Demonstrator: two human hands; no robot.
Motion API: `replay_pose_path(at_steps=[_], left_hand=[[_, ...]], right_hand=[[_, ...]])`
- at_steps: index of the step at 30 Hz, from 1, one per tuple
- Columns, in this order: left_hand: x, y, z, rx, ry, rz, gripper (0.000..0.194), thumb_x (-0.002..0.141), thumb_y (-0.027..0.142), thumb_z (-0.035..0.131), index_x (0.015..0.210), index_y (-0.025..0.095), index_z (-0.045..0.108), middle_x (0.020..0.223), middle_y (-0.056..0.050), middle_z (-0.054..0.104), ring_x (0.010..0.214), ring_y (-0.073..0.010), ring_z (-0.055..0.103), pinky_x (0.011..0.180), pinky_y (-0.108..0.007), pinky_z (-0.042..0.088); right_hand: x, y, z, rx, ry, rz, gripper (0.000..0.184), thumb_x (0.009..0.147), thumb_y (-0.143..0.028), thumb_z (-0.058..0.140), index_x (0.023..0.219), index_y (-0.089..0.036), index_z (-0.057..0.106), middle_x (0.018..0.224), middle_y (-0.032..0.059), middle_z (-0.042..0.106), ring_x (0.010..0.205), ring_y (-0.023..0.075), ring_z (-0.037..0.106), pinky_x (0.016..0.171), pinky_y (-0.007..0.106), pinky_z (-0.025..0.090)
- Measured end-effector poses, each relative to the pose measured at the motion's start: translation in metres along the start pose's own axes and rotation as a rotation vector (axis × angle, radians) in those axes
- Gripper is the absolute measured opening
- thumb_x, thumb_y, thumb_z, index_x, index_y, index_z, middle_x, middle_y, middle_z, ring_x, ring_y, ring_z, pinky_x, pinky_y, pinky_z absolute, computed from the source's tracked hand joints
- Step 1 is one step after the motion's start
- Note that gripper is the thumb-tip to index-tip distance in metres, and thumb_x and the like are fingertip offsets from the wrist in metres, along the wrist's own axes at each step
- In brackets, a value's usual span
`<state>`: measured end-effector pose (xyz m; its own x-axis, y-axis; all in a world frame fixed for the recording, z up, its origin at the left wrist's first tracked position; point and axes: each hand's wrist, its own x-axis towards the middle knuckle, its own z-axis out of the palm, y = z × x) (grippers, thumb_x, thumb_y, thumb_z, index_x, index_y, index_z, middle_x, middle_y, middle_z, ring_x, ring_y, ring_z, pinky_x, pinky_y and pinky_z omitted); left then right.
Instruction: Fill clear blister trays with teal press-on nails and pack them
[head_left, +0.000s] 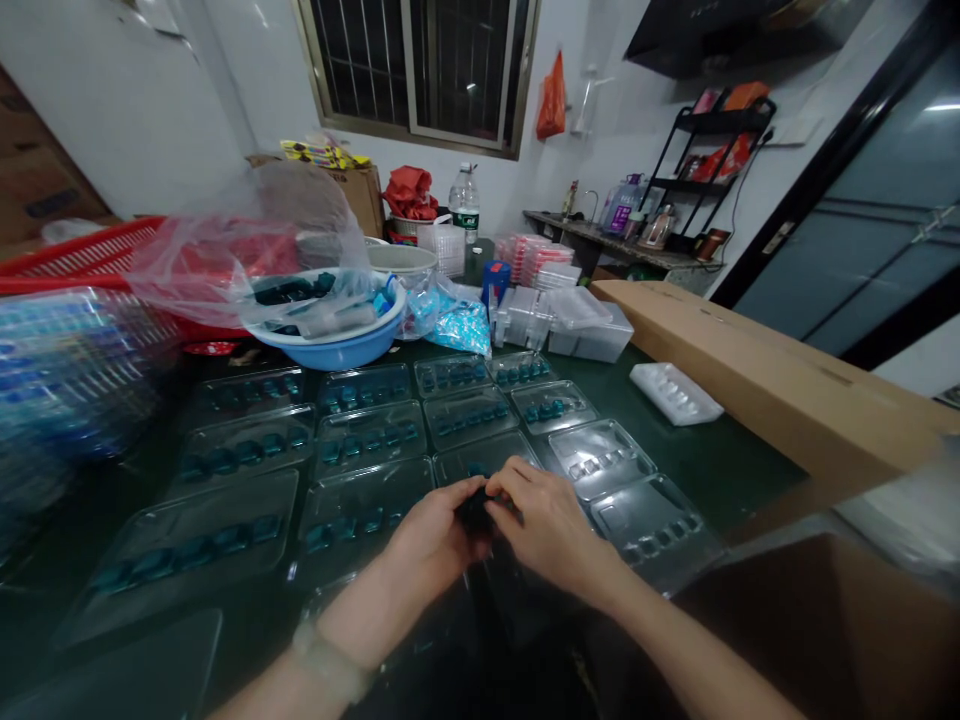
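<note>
Small dark plastic piece (475, 510), too blurred to make out its shape, is pinched btwn both hands, near the front edge of a clear plastic blister tray (484, 455) w/ a teal piece showing in it. L hand (431, 535) is narrow, curled round the piece from the left. R hand (547, 525) is narrow too, closed on it from the right, so both look to be holding the same piece. A tight fingertip pinch seems the right handling for something this small, w/ both hands kept low & close over the trays. Rows of clear blister trays w/ teal pieces (360, 440) cover the dark green tabletop (720, 480) ahead & left of the hands. Two clear trays w/ empty-looking pockets (604, 460) sit to the right. Round blue plastic basin (322, 350) w/ a clear bag in it stands further back; long brown cardboard box (757, 385) lies far right.
</note>
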<state>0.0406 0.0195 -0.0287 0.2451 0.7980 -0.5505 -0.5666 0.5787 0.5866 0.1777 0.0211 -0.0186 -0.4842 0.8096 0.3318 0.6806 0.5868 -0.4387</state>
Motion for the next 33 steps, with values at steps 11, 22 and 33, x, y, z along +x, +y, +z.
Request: replay_pose_path(at_steps=[11, 22, 33], left_hand=[[0.000, 0.000, -0.008, 0.243, -0.111, 0.128, 0.033, 0.075, 0.041, 0.054, 0.077, 0.010, 0.061, 0.063, -0.007, 0.059, 0.048, -0.0157, 0.055, 0.029, -0.019, 0.031], [-0.014, 0.006, -0.011, 0.410, -0.175, 0.212, 0.031, 0.068, 0.024, 0.066, 0.095, 0.010, 0.059, 0.070, -0.006, 0.060, 0.055, -0.0113, 0.054, 0.042, -0.020, 0.038], [-0.018, 0.002, -0.007, 0.546, -0.211, 0.292, 0.025, 0.070, 0.028, 0.064, 0.091, 0.016, 0.057, 0.064, 0.001, 0.053, 0.043, -0.0079, 0.048, 0.036, -0.019, 0.037]], right_hand=[[0.007, 0.020, 0.002, 0.335, -0.159, 0.051, 0.015, 0.070, -0.008, 0.052, 0.078, -0.020, 0.057, 0.063, -0.0054, 0.047, 0.059, 0.0079, 0.045, 0.055, 0.020, 0.032], [0.001, 0.020, -0.009, 0.753, -0.238, 0.181, 0.003, 0.074, -0.016, 0.054, 0.075, -0.016, 0.052, 0.060, -0.0055, 0.045, 0.053, 0.0056, 0.040, 0.048, 0.018, 0.030], [-0.008, 0.018, -0.021, 0.981, -0.328, 0.372, 0.003, 0.069, -0.014, 0.054, 0.069, -0.015, 0.051, 0.050, -0.0074, 0.042, 0.043, 0.0037, 0.035, 0.039, 0.016, 0.025]])
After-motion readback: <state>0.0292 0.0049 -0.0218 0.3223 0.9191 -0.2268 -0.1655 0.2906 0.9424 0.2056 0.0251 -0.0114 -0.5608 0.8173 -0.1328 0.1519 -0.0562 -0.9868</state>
